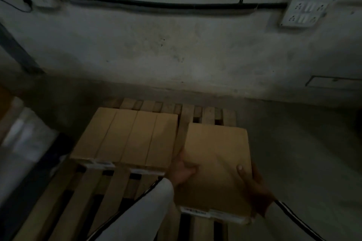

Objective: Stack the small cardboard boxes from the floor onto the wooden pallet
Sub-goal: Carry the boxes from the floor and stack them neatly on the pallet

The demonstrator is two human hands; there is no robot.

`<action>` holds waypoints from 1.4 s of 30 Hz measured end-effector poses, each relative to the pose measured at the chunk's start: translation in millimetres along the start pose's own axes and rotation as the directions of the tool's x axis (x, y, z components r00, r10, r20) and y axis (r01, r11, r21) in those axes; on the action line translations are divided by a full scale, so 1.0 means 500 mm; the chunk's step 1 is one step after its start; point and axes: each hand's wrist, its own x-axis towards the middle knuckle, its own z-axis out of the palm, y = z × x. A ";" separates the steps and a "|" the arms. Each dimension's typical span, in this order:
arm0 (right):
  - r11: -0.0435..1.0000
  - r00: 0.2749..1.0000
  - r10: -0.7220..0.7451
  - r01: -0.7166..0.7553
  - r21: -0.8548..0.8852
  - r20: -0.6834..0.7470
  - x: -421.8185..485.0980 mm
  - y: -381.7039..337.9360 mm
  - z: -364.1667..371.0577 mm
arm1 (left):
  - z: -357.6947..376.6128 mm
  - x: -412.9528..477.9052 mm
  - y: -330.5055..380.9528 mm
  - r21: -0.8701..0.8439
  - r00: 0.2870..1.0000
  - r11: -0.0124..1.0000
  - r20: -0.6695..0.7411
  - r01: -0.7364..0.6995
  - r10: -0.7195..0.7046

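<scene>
A flat brown cardboard box (215,164) is held between both hands over the right part of the slatted wooden pallet (109,190). My left hand (183,170) grips its left edge. My right hand (254,188) grips its right edge, thumb on top. Whether the box rests on the slats or hangs just above them is unclear in the dim light. A row of several narrow cardboard boxes (125,139) lies side by side on the pallet's left half, white labels on their near ends.
A stained wall (176,49) rises right behind the pallet, with a black cable (156,5) and a white socket plate (304,12). Grey concrete floor (303,143) lies to the right. Pale wrapped goods (21,139) and dark objects crowd the left.
</scene>
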 end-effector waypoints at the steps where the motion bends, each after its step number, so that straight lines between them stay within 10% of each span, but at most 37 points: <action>1: 1.000 1.000 0.003 -0.003 -0.012 0.007 0.056 0.038 0.003 | 0.018 0.049 -0.023 -0.003 1.000 1.000 -0.011 -0.006 0.006; 18: 1.000 0.996 -0.023 0.024 -0.016 0.089 0.403 0.265 0.101 | 0.050 0.368 -0.214 0.315 0.963 0.946 -0.270 0.077 0.011; 24: 0.996 0.996 0.069 -0.066 -0.067 0.048 0.407 0.310 0.102 | 0.045 0.299 -0.248 0.825 0.937 0.551 -0.082 -0.127 0.339; 28: 0.992 0.996 0.083 -0.081 -0.099 0.017 0.431 0.344 0.094 | -0.022 0.289 -0.297 0.924 0.966 0.343 0.082 -0.166 0.246; 42: 1.000 0.997 0.019 -0.020 0.007 0.074 0.437 0.285 0.151 | -0.034 0.279 -0.285 0.949 0.974 0.241 0.173 -0.205 0.149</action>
